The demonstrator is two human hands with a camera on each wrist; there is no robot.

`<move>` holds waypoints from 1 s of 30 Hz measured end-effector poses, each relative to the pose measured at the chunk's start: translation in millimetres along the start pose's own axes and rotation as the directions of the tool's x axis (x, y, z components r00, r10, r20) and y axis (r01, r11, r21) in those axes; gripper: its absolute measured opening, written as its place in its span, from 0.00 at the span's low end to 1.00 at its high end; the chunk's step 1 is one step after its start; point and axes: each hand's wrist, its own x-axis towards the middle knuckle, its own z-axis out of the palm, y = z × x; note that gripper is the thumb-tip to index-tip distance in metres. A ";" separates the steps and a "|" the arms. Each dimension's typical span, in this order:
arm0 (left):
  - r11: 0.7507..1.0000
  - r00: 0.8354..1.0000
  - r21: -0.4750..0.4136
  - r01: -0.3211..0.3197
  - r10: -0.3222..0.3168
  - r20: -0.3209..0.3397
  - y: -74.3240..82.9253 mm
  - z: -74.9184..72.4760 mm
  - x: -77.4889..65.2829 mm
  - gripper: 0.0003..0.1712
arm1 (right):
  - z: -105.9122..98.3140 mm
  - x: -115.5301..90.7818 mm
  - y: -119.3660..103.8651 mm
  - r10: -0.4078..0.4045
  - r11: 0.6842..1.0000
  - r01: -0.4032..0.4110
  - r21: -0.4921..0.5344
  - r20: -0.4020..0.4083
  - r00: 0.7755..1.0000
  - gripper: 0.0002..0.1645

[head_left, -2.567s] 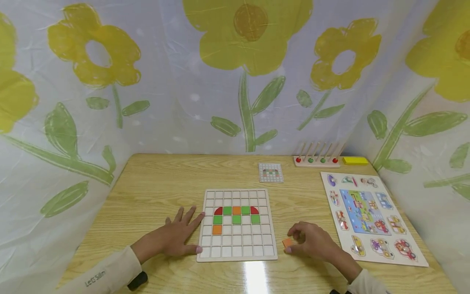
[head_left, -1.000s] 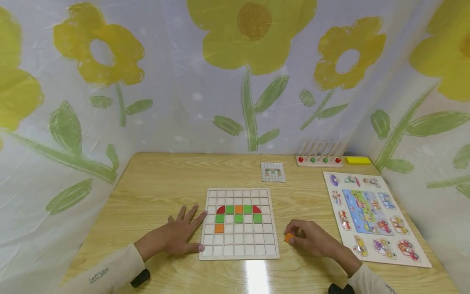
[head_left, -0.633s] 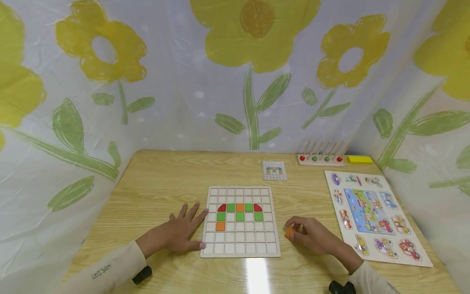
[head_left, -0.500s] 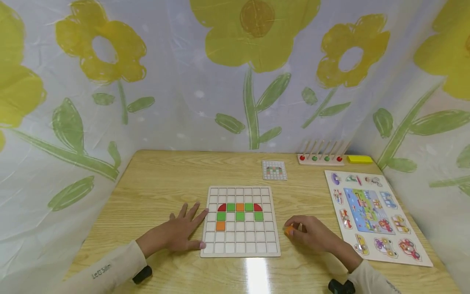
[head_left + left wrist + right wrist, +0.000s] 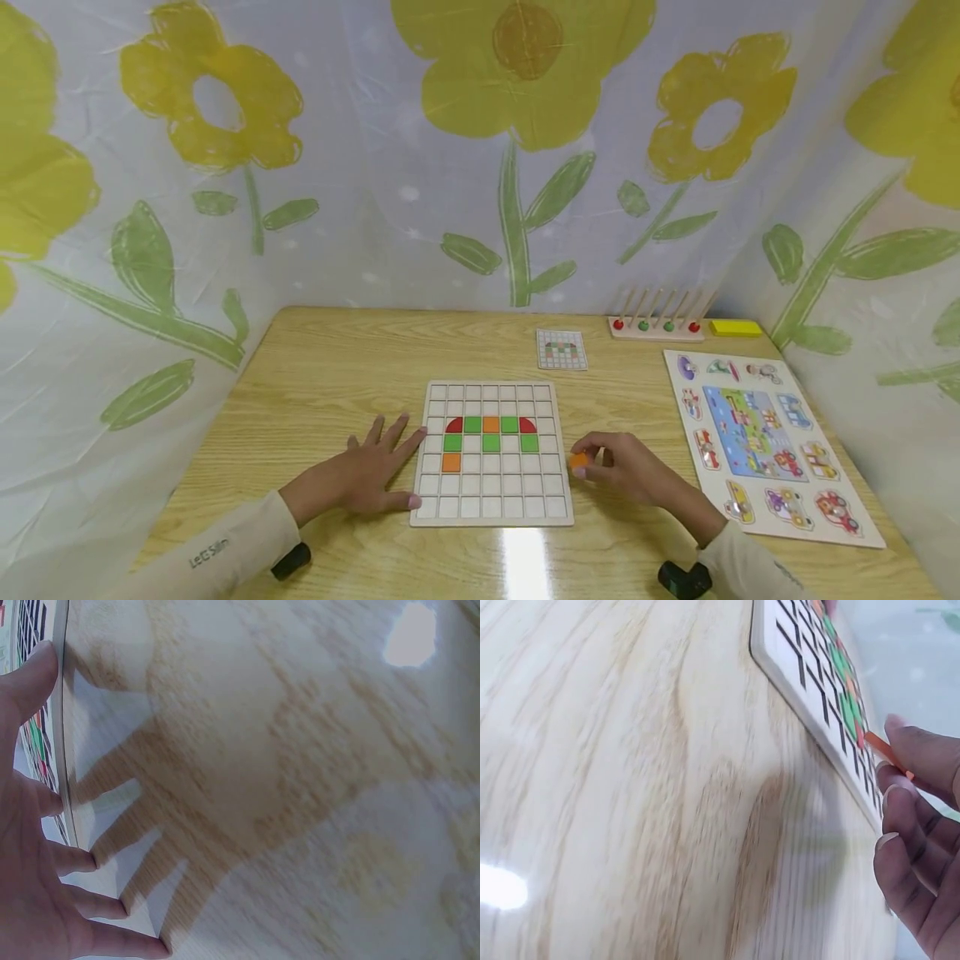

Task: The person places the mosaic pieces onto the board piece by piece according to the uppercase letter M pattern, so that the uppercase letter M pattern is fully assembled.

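A square wooden grid board (image 5: 491, 507) lies on the table with red, green and orange tiles set in some of its cells. My right hand (image 5: 626, 468) pinches an orange square tile (image 5: 578, 461) between thumb and fingers, just off the board's right edge. In the right wrist view that orange tile (image 5: 889, 754) is seen tilted in the fingertips, near the board's edge. My left hand (image 5: 371, 473) lies with fingers spread at the board's left edge, its thumb and index fingertip touching the rim. The left wrist view shows the left hand's (image 5: 37, 847) straight fingers, their tips on the table.
Behind the board lies a small pattern card (image 5: 561, 350). A peg stand (image 5: 656, 329) with red and green beads and a yellow block (image 5: 735, 328) stand at the back right. A picture puzzle board (image 5: 765, 508) lies to the right. Flowered cloth (image 5: 360, 208) walls enclose the table.
My right hand has lifted the orange tile from the table and carried it slightly up and left, towards the board. The left hand holds its place at the board's edge.
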 end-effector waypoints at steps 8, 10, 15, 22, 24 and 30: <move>1.000 1.000 -0.004 0.008 -0.008 0.010 0.1 -0.1 0.3 0.60 | 5.4 10.7 -3.9 -0.017 1.000 0.017 0.021 -0.007 1.000 0.15; 1.000 1.000 -0.003 0.006 -0.006 0.012 -0.3 0.0 0.3 0.59 | 6.9 12.8 -4.7 -0.025 0.999 0.026 0.023 -0.008 1.000 0.15; 1.000 1.000 -0.002 0.002 -0.002 0.008 0.4 -1.3 -1.4 0.59 | 10.1 18.5 -9.1 -0.023 1.000 0.023 0.014 -0.013 1.000 0.14; 1.000 1.000 0.011 -0.002 0.002 -0.002 0.7 -0.9 -1.2 0.58 | 11.7 23.1 -14.1 -0.023 1.000 0.023 -0.001 -0.014 1.000 0.14; 1.000 1.000 0.011 -0.002 0.002 -0.001 0.0 0.0 -0.6 0.58 | 12.7 23.9 -13.8 -0.020 1.000 0.020 -0.001 -0.013 1.000 0.14; 1.000 1.000 0.013 0.000 0.000 -0.001 -2.0 1.9 0.8 0.58 | 14.5 26.6 -15.5 0.017 1.000 -0.017 0.002 -0.008 1.000 0.14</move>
